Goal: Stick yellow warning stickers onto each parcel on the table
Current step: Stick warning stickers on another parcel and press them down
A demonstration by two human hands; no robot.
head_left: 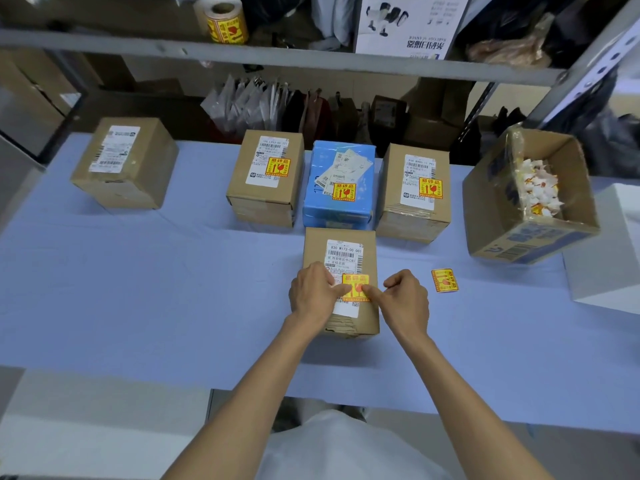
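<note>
Head view: my left hand point(317, 294) and right hand point(405, 299) sit close together, forefingers pressing the yellow sticker point(356, 284) flat onto the near parcel point(317, 247), gripping nothing. 1 loose sticker point(445, 280) lies just right of my right hand; the 1 bare parcel point(124, 161) sits well ahead-left, long axis running away from me, left hand nearer. The open carton point(540, 239) far right holds crumpled backing scraps point(536, 188).
</note>
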